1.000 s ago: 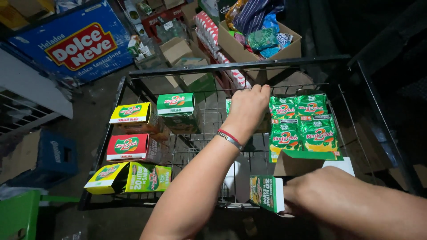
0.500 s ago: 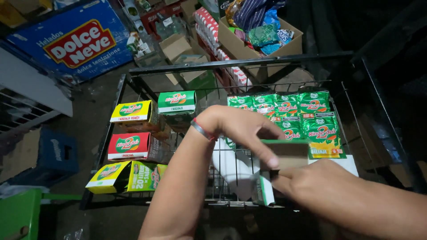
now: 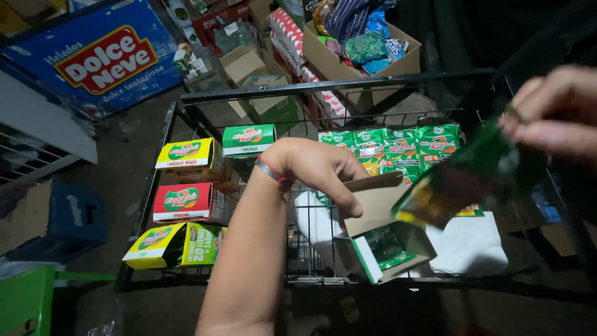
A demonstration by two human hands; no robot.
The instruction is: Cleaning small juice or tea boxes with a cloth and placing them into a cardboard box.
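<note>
Head view: left hand (image 3: 323, 171) grasps the open carton's (image 3: 382, 242) flap; right hand (image 3: 553, 115) pinches 1 green packet (image 3: 466, 183) above it.

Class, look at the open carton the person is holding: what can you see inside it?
Inside the open carton, held by the left hand, green sachets show. How many lie deeper cannot be seen; the flap and walls cover them.

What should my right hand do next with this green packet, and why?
Probably set the green packet beside the row of green packets on the wire rack: the right hand holds it lifted above the open box, which the left hand steadies.
</note>
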